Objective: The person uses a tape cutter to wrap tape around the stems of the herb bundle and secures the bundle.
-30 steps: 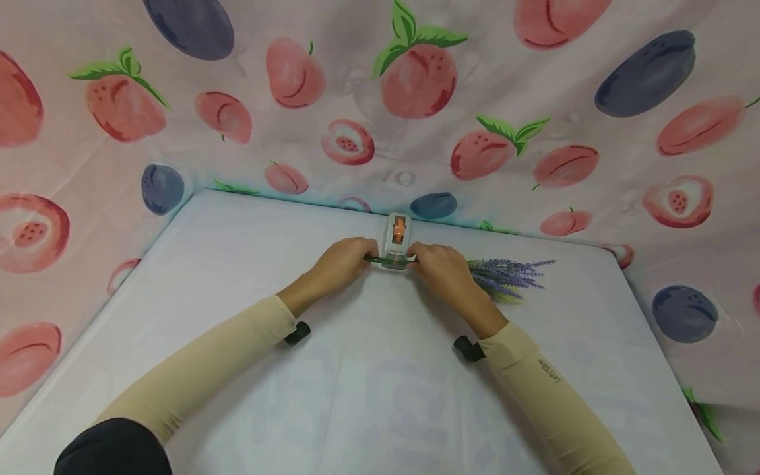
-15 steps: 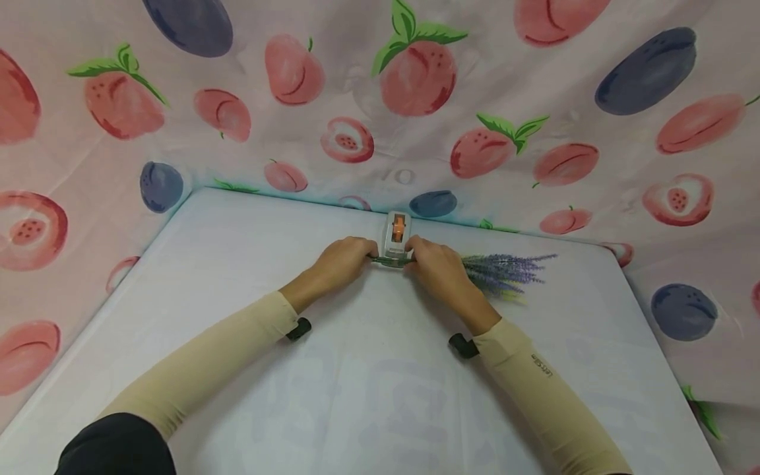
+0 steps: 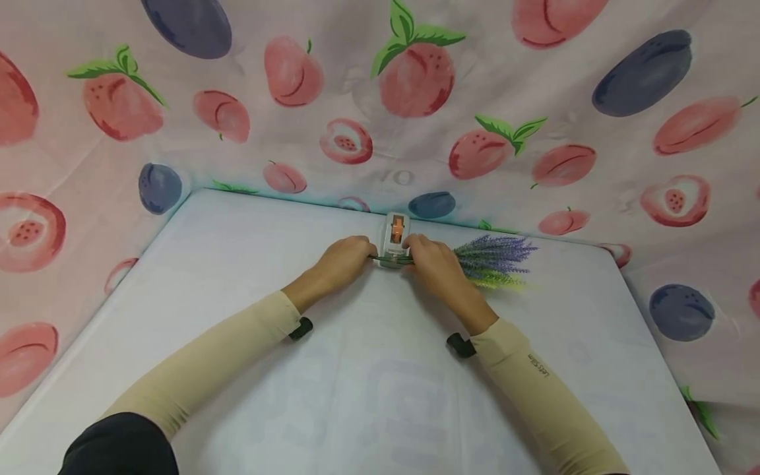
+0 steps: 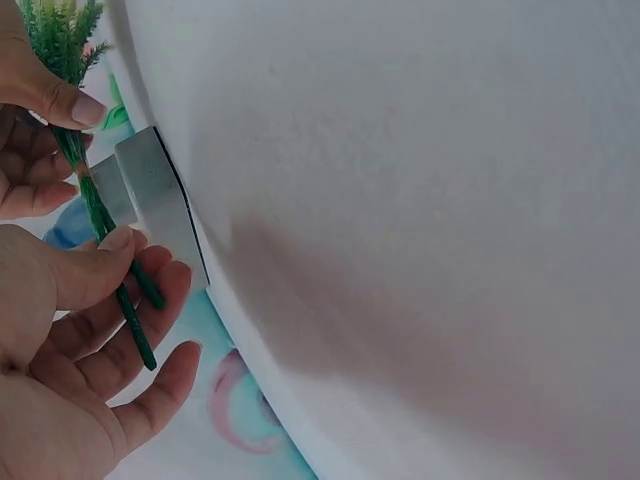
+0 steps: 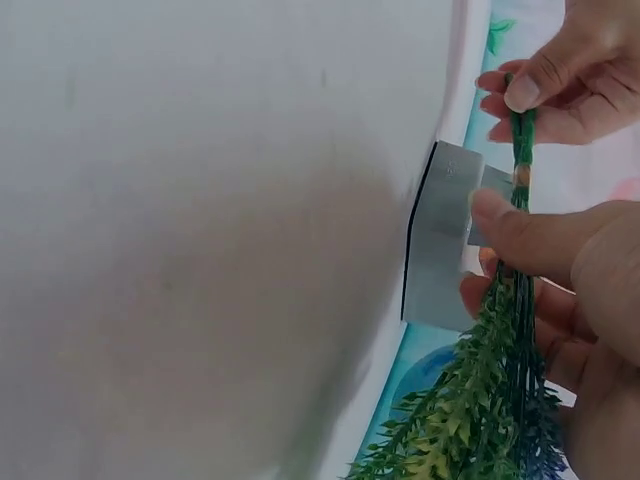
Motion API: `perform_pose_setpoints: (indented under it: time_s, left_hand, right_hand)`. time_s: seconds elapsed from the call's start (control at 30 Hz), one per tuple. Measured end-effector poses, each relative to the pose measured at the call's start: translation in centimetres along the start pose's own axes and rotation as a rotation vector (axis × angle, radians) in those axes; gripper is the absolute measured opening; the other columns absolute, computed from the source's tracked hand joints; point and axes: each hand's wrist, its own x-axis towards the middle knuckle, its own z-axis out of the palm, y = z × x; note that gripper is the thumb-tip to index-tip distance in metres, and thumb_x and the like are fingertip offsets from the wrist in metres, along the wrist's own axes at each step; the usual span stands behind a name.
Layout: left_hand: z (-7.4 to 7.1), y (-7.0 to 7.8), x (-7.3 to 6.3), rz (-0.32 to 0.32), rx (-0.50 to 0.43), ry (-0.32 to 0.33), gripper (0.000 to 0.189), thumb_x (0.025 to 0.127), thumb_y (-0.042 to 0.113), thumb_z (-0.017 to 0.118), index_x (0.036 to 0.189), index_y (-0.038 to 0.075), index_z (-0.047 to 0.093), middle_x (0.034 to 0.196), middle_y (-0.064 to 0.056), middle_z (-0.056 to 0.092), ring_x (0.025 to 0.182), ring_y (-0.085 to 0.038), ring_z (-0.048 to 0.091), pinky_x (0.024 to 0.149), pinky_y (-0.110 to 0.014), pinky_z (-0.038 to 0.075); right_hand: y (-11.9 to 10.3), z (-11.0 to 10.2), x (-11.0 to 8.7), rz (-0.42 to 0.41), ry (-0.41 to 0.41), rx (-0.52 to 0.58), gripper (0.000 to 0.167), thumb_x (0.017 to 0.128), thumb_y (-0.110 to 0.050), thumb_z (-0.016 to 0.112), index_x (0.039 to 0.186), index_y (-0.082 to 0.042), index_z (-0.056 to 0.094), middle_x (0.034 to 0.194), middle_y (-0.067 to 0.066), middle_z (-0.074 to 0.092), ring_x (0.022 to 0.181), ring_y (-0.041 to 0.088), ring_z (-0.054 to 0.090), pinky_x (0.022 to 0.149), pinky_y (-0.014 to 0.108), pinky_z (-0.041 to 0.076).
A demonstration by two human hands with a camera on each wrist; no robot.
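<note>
A bunch of artificial lavender (image 3: 495, 257), purple with some yellow-green sprigs, is held sideways between both hands. My left hand (image 3: 344, 259) pinches the green stem ends (image 4: 137, 325) between thumb and fingers, its other fingers loosely bent. Closer to the flower heads, my right hand (image 3: 438, 267) grips the stems, thumb on top. Between the hands a small orange-brown band (image 5: 521, 176) circles the stems; it looks like tape. Directly behind them stands a grey tape dispenser (image 3: 396, 231) with an orange roll. The stems cross in front of its near end; whether they touch it I cannot tell.
The white-covered table (image 3: 380, 382) ends just behind the dispenser. A fruit-print cloth (image 3: 237, 158) hangs along its back and sides. Each forearm wears a beige sleeve (image 3: 208, 363), with a small black device (image 3: 460, 346) at the wrist.
The flower heads have swung toward the back of the table and slightly left, showing more yellow-green. The right hand has shifted slightly left. Both hands keep their hold; the dispenser stays put.
</note>
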Motion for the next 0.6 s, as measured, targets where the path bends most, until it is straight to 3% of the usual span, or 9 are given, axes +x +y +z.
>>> perform_pose_setpoints:
  time_s: [0.17,0.33,0.6]
  left_hand:
    - [-0.23,0.11,0.05,0.019,-0.004,0.002,0.016,0.097,0.001,0.065,0.107,0.003,0.078,0.102,-0.010,0.073,0.097,-0.024,0.070,0.083,-0.040,0.056]
    - [-0.20,0.36,0.20,0.054,0.005,-0.002,0.026,0.099,0.002,0.063,0.123,0.004,0.071,0.115,-0.012,0.074,0.104,-0.026,0.071,0.087,-0.041,0.057]
    - [0.01,0.42,0.26,0.065,0.007,-0.007,0.032,0.100,0.006,0.062,0.132,0.008,0.065,0.114,-0.011,0.074,0.099,-0.027,0.072,0.084,-0.043,0.057]
  right_hand:
    - [-0.19,0.15,-0.09,0.026,0.025,-0.019,0.042,0.087,-0.019,0.082,0.121,-0.004,0.063,0.091,0.010,0.071,0.074,0.025,0.067,0.066,0.039,0.055]
    - [-0.21,0.24,-0.26,0.081,0.013,-0.023,0.041,0.089,-0.019,0.080,0.125,-0.008,0.062,0.088,0.009,0.071,0.073,0.023,0.066,0.062,0.039,0.054]
    - [-0.13,0.21,-0.34,0.046,0.029,-0.020,0.036,0.090,-0.018,0.079,0.122,-0.008,0.066,0.091,0.011,0.073,0.073,0.023,0.068,0.061,0.038,0.055]
